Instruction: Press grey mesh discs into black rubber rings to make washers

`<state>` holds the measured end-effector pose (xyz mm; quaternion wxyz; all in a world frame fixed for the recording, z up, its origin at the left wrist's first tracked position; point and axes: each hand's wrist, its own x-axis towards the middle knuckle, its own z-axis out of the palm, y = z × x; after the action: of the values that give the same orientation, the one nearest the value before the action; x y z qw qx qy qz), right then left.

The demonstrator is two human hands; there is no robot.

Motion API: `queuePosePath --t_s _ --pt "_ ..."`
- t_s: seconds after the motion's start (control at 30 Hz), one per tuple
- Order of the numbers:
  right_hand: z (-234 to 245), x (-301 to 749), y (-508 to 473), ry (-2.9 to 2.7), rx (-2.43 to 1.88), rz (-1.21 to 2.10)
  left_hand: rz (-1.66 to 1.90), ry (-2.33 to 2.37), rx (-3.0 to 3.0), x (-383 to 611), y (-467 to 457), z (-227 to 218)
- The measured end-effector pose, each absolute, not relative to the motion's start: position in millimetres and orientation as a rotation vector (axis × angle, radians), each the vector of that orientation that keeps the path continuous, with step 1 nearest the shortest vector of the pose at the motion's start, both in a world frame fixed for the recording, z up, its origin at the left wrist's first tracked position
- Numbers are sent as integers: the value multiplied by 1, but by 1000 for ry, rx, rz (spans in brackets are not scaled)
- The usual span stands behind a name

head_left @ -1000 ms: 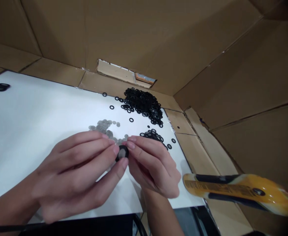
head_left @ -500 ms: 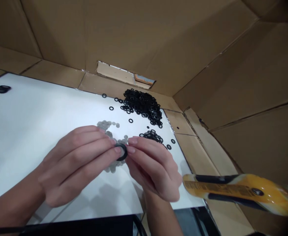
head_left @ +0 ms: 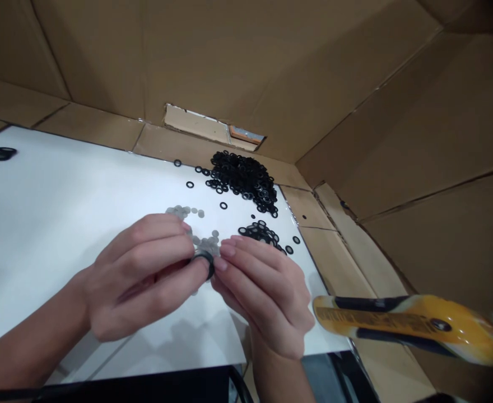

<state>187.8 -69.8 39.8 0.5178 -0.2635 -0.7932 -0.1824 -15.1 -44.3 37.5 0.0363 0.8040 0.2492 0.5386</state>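
Note:
Between my two hands is a black rubber ring (head_left: 210, 265), held over the white tabletop. My left hand (head_left: 145, 274) is closed on its left side, with the thumb pressed into the middle of the ring. My right hand (head_left: 263, 285) pinches its right edge with bunched fingertips. A pale disc seems to lie inside the ring, mostly covered by the thumb. Just beyond and partly under my hands lies a pile of small grey mesh-like discs (head_left: 207, 244). Behind my right hand sits a small heap of black rings with pale centres (head_left: 258, 230).
A large heap of black rings (head_left: 244, 179) lies at the back of the white table (head_left: 82, 184). A few dark rings (head_left: 5, 153) rest at the far left. Cardboard walls (head_left: 229, 61) enclose the back and right. A yellow-and-black tool handle (head_left: 398, 320) juts in from the right.
My left thumb has pushed further into the ring, and its fingers have curled more. Both hands have shifted slightly, and the ring has tilted and sits a little lower.

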Motion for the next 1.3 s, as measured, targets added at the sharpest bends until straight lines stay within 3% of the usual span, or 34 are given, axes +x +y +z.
queuePosePath --t_s 0.27,1.3 --pt "39 175 -78 -1817 -703 -221 1707 597 2515 -4 -38 40" --pt "45 170 -88 -1837 -711 -292 1719 484 2223 -1 -43 42"
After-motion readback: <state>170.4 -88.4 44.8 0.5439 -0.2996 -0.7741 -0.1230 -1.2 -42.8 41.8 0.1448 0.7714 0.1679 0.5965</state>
